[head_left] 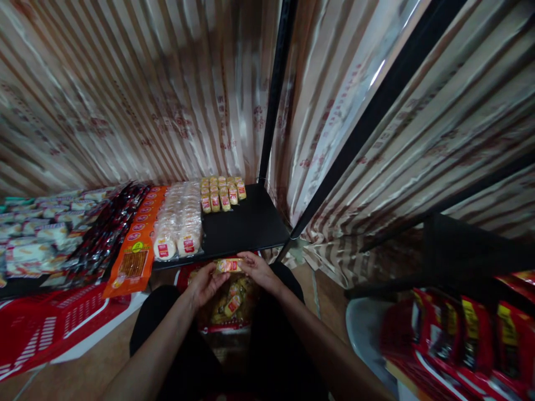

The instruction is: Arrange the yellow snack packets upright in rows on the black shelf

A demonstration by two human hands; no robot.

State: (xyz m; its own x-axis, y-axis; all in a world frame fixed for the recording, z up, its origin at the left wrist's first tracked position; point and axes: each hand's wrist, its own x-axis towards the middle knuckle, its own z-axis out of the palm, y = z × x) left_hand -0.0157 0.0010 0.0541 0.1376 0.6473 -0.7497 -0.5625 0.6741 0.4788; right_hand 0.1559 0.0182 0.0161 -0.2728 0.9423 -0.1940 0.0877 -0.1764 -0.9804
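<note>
Between my two hands is a small yellow snack packet (pixel 229 265) with a red label, held level in front of the black shelf's edge. My left hand (pixel 205 283) grips its left end, and my right hand (pixel 256 269) has its fingers closed on the right end. Below them, between my knees, sits a red basket (pixel 204 331) with a clear bag of similar yellow packets (pixel 234 304). On the shelf (pixel 251 228), matching small packets (pixel 221 195) stand in rows at the back.
Left of the rows lie clear-wrapped white round crackers (pixel 178 223), an orange snack pack (pixel 132 250), dark packets (pixel 112 228) and white packets (pixel 37 234). A red basket (pixel 62 320) is at lower left. Red packages (pixel 468 334) fill the lower right. Black posts (pixel 277 89) rise at the corner.
</note>
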